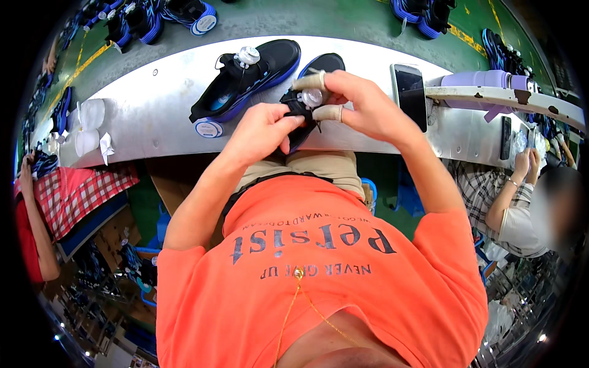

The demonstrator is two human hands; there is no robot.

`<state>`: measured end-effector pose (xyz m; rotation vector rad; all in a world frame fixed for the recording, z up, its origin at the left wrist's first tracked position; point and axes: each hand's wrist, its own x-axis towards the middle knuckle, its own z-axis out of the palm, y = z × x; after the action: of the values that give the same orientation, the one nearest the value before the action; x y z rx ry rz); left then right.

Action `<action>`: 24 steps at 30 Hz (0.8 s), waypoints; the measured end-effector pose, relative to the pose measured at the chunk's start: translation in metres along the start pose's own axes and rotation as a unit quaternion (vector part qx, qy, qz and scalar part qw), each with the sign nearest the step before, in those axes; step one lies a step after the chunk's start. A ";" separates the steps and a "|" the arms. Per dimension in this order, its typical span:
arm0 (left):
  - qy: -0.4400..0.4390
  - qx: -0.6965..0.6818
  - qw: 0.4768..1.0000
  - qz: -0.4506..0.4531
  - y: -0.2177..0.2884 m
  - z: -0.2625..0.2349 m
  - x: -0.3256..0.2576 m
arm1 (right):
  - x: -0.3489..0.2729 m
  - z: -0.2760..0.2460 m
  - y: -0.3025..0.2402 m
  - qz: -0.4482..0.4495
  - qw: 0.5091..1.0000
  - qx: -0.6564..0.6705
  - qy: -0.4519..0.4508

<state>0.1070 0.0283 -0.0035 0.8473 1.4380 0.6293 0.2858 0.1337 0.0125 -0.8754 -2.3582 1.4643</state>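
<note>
A black running shoe with a blue sole (328, 63) lies on the metal table in front of me, partly covered by my hands. My left hand (265, 130) pinches the dark lacing area on its upper; the fingertips are partly hidden. My right hand (368, 105), with beige covers on thumb and forefinger, grips the shoe's upper from the other side. Between those two fingers sits a clear, round, knob-like piece (311, 97). To the left stands a matching shoe (244, 83), with a similar clear piece (248, 56) on top and a round tag (209, 128) beside it.
A phone (409, 95) lies right of my hands on the metal table (169, 76). Beyond it are a lilac bottle (475, 80) and a chipped white rail (509, 97). White wrapping (91, 126) sits at the left. Co-workers sit on both sides; more shoes (190, 12) stand beyond.
</note>
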 end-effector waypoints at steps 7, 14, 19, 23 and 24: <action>0.003 -0.013 1.000 0.012 -0.009 0.006 0.002 | 0.002 0.001 0.004 0.029 0.999 -0.031 -0.012; -0.040 0.031 0.998 0.048 -0.006 -0.004 -0.009 | 0.012 0.001 -0.013 0.121 0.976 -0.176 -0.040; 0.299 0.108 0.927 0.199 -0.007 -0.079 -0.027 | 0.052 -0.021 0.001 0.014 1.000 -0.011 -0.018; 0.278 0.221 0.920 0.164 -0.037 -0.105 0.005 | 0.096 0.024 0.006 -0.103 0.991 -0.004 -0.081; 0.268 0.243 0.918 0.166 -0.039 -0.092 0.008 | 0.104 0.028 0.004 -0.091 0.991 -0.014 -0.095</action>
<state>0.0115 0.0237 -0.0345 1.4048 2.0156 0.8151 0.1912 0.1761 -0.0166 -0.5296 -2.5225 1.5030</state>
